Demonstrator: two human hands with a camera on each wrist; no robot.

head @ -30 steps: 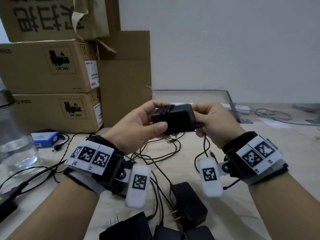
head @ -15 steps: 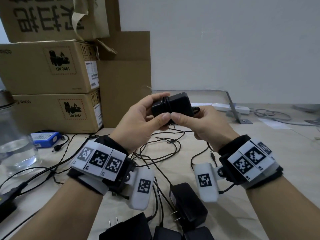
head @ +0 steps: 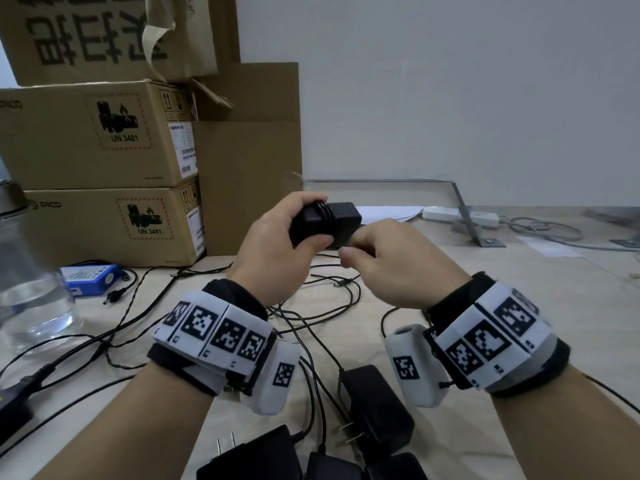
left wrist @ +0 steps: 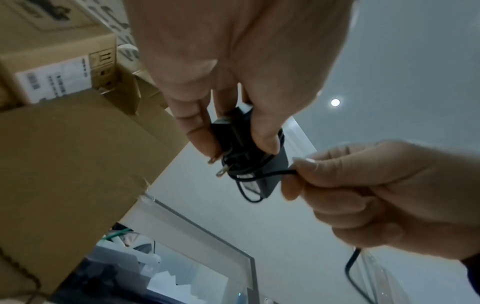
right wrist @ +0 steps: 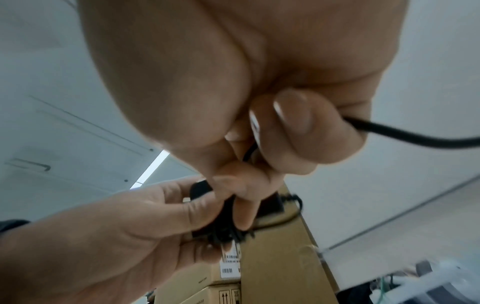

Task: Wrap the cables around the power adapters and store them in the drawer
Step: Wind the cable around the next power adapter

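My left hand (head: 277, 251) grips a black power adapter (head: 341, 220) above the table, with several turns of its cable wound round the body. In the left wrist view the adapter (left wrist: 249, 156) shows its two plug prongs and cable loops. My right hand (head: 391, 268) sits just right of it and pinches the free end of the black cable (left wrist: 275, 173) between thumb and fingers; the cable (right wrist: 405, 133) trails out of the fist. Three more black adapters (head: 377, 407) with loose cables (head: 322, 299) lie on the table near me. No drawer shows in the head view.
Stacked cardboard boxes (head: 100, 133) stand at the back left. A glass water jug (head: 24, 282) and a blue battery pack (head: 90, 277) sit left. A clear acrylic stand (head: 464, 216), a white power strip (head: 460, 216) and grey cables (head: 554, 233) lie at the back right.
My right hand has come from the adapter's far right side round to its near underside, drawing the cable with it. The left hand tilted the adapter slightly and kept its hold.
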